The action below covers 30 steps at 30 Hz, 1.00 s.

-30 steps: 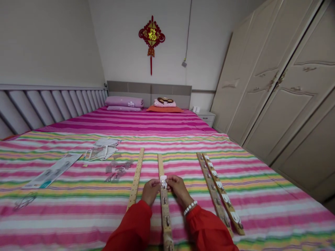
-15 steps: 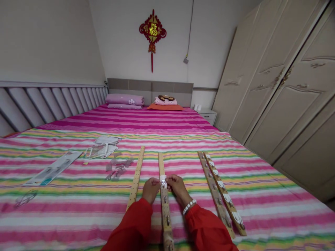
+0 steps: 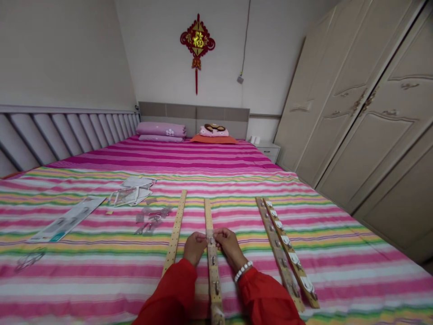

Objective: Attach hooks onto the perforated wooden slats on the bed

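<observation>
The strip [image 3: 209,216] lies on the bed [image 3: 128,275] between both forearms, pale tan and flat, its far stretch bare and its near stretch fitted with a row of metal hooks. Its long axis runs near to far, far end inclined slightly left. Left hand [image 3: 195,248] and right hand [image 3: 230,245], slightly apart, pinch opposite sides of a hook [image 3: 211,240] on it.

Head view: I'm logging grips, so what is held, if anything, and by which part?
The left hand and right hand seem to pinch a small hook piece by its opposite side edges, over a wooden strip.
</observation>
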### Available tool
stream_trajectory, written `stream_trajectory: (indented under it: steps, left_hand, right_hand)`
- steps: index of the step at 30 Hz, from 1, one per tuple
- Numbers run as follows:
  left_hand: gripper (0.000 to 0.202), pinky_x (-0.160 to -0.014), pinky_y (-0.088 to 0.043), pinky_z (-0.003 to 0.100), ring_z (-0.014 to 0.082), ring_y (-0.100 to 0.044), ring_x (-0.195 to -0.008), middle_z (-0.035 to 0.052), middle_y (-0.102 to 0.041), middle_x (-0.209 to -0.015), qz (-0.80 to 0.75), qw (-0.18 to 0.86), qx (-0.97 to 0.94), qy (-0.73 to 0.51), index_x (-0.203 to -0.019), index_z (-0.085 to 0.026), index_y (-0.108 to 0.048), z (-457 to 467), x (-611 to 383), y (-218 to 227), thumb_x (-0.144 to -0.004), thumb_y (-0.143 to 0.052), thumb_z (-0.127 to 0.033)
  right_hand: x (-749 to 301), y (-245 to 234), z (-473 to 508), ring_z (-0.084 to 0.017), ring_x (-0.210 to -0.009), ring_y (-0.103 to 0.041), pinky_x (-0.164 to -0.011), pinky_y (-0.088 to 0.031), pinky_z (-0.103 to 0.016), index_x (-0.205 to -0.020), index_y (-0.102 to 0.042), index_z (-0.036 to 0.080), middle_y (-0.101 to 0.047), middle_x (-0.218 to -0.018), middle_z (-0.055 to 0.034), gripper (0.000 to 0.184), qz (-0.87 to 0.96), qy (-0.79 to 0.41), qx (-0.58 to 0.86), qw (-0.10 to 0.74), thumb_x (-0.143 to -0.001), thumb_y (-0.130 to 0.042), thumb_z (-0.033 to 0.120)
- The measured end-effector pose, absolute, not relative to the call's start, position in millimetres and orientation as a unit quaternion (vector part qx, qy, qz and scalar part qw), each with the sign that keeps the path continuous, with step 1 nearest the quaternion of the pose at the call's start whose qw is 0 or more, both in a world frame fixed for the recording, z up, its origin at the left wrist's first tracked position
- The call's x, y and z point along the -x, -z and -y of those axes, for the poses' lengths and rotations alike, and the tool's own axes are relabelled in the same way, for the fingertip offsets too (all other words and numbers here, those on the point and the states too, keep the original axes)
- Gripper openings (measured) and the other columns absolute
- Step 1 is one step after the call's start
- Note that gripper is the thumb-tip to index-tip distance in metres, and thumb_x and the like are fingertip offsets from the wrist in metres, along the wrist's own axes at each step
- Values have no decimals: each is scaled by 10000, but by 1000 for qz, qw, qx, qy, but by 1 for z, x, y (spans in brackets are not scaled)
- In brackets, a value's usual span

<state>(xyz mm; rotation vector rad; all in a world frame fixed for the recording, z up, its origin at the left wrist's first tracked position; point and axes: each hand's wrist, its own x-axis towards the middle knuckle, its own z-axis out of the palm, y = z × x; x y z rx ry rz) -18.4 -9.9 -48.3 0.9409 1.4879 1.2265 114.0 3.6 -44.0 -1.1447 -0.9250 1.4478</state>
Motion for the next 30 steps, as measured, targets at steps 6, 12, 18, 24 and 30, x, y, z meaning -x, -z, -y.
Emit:
stream_trajectory:
  steps: [6, 12, 18, 24, 30]
  left_hand:
    - [270, -397, -303, 174, 64, -434, -392, -87, -480, -428, -608, 481, -377, -506, -613, -174, -531, 9, 16, 50, -476, -764, -176]
    - [273, -384, -274, 167, 57, -419, -374, -94, -469, -419, -604, 481, -365, -520, -615, -174, -529, 6, 16, 57, -478, -765, -157]
    - [277, -401, -284, 172, 72, -439, -371, -91, -460, -372, -608, 526, -354, -478, -599, -193, -491, 3, 19, 51, -500, -738, -114]
    - [315, -413, -286, 176, 80, -451, -380, -93, -444, -358, -612, 552, -357, -439, -587, -203, -472, 1, 21, 41, -477, -755, -121]
    - [330, -407, -274, 184, 75, -412, -342, -88, -449, -336, -626, 565, -362, -398, -578, -208, -450, -1, 23, 35, -493, -765, -160]
  right_hand:
    - [-119, 53, -4, -85, -387, -435, -408, -289, -215, -747, -617, 163, -546, -458, 72, 329, 378, -619, 459, 513, -432, -709, 194]
    - [-120, 56, -3, -70, -404, -408, -431, -274, -214, -816, -612, 157, -546, -493, 83, 406, 387, -627, 458, 497, -421, -695, 121]
    - [-113, 53, -6, -78, -403, -404, -447, -307, -222, -727, -583, 172, -477, -423, 116, 371, 376, -600, 505, 494, -386, -653, 42]
    - [-105, 58, -13, -98, -411, -436, -435, -306, -225, -695, -555, 194, -447, -421, 126, 396, 374, -569, 557, 475, -368, -657, -4]
    - [-102, 63, -15, -96, -418, -446, -444, -328, -225, -720, -549, 197, -442, -433, 133, 447, 376, -552, 574, 474, -351, -691, -10]
